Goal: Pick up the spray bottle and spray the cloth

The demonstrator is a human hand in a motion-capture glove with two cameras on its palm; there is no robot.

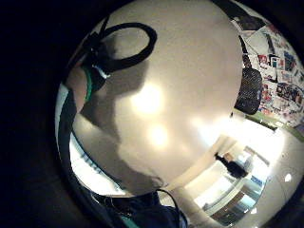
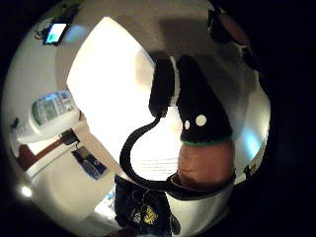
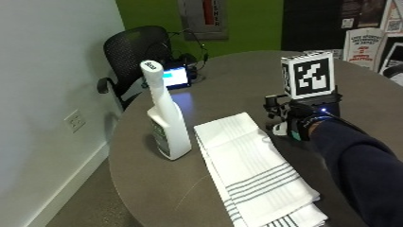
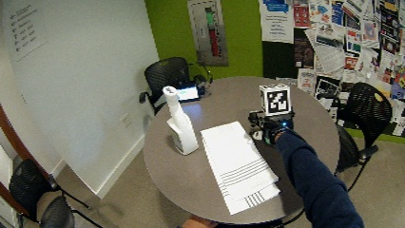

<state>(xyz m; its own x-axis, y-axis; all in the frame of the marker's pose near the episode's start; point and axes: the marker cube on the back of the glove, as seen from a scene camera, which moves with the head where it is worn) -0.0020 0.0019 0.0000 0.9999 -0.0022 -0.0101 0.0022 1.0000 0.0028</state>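
Standing upright on the table (image 3: 189,198), the spray bottle (image 3: 165,118) is separated from the right hand (image 3: 296,120) by the cloth (image 3: 252,170); nothing is grasped, fingers relaxed.

Bottle (image 3: 165,120) label unreadable; cloth (image 3: 252,170) corner cropped.
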